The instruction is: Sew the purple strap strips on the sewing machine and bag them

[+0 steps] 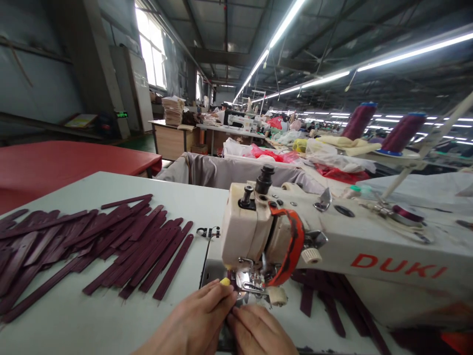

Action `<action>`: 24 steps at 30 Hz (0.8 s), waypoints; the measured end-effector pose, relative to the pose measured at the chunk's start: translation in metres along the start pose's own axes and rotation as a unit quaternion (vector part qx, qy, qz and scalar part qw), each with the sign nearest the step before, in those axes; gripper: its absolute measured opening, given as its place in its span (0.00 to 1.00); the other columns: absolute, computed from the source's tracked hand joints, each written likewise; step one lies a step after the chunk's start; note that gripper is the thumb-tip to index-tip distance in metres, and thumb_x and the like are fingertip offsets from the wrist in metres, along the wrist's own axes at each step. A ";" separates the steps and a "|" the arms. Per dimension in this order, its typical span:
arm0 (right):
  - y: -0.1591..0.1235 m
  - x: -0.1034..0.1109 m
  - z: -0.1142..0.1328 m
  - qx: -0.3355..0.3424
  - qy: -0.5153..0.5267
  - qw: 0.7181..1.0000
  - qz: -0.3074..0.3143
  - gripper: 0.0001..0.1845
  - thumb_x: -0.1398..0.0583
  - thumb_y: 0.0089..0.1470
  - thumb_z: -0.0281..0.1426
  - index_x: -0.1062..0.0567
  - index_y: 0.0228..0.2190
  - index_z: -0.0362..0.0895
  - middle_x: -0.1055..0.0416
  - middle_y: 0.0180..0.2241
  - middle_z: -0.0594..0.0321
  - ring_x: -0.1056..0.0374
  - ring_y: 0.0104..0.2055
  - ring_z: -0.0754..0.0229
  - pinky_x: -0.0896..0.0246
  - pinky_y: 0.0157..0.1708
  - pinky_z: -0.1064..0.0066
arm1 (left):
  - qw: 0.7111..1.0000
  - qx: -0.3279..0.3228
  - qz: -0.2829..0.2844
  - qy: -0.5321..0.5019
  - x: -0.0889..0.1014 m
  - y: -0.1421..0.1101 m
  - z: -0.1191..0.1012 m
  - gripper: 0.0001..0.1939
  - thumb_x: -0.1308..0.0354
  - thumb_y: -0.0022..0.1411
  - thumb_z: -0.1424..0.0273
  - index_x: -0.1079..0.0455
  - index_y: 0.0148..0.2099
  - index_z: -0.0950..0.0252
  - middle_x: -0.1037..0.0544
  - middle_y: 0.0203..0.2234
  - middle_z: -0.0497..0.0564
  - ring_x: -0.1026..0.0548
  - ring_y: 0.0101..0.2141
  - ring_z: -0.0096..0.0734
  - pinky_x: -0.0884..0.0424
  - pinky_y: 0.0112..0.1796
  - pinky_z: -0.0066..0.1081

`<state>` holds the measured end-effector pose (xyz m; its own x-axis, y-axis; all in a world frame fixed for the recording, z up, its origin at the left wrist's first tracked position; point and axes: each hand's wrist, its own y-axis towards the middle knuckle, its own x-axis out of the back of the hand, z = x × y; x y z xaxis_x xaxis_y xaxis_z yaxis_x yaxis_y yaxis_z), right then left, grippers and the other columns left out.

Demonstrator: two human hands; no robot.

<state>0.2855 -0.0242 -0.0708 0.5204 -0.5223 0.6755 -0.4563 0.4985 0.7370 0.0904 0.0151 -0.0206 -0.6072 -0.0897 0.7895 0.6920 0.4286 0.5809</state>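
Note:
My left hand (199,313) is closed at the front of the sewing machine (251,227), its fingertips just left of the presser foot (247,282). A small yellow piece (225,281) shows at one fingertip. Close beside it, my right hand (258,329) is closed too, thumb and fingers low on the machine bed. Both hands press on a dark maroon strap (231,276), most of it hidden under the fingers and the foot. To the left lies a heap of maroon straps (136,246) with rounded ends, one strap (173,266) apart at its right side.
More maroon straps (332,301) lie under the machine arm. Two maroon thread cones (402,132) stand at the back right. A grey cloth-lined bin (218,170) is behind the white table (111,183). A red-covered surface (74,162) adjoins at the left.

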 end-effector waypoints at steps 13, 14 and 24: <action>0.004 0.010 -0.001 0.003 -0.010 1.000 0.021 0.17 0.49 0.61 0.20 0.22 0.44 0.39 0.19 0.39 0.55 0.22 0.40 0.55 0.24 0.46 0.68 | 0.995 0.083 0.041 -0.040 -0.022 -0.024 0.006 0.32 0.53 0.58 0.80 0.36 0.64 0.60 0.23 0.52 0.54 0.26 0.54 0.41 0.29 0.56 0.33; 0.006 0.010 0.000 0.003 -0.010 1.000 0.016 0.17 0.49 0.62 0.21 0.21 0.43 0.40 0.19 0.38 0.56 0.22 0.39 0.56 0.23 0.45 0.69 | 0.995 0.079 0.037 -0.042 -0.019 -0.026 0.005 0.32 0.54 0.60 0.79 0.38 0.65 0.60 0.24 0.53 0.56 0.26 0.55 0.42 0.28 0.56 0.34; 0.041 0.064 -0.031 -0.145 -0.004 0.982 0.123 0.22 0.47 0.53 0.19 0.21 0.44 0.45 0.21 0.43 0.56 0.25 0.46 0.53 0.27 0.46 0.64 | 0.989 0.130 0.064 0.008 0.029 0.020 0.034 0.25 0.59 0.63 0.84 0.27 0.53 0.65 0.22 0.48 0.58 0.24 0.49 0.41 0.31 0.56 0.47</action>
<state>0.3229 -0.0157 0.0016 0.4140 -0.3657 0.8336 -0.3433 0.7854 0.5151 0.0735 0.0520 0.0071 -0.5138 -0.0330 0.8573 0.6376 0.6539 0.4073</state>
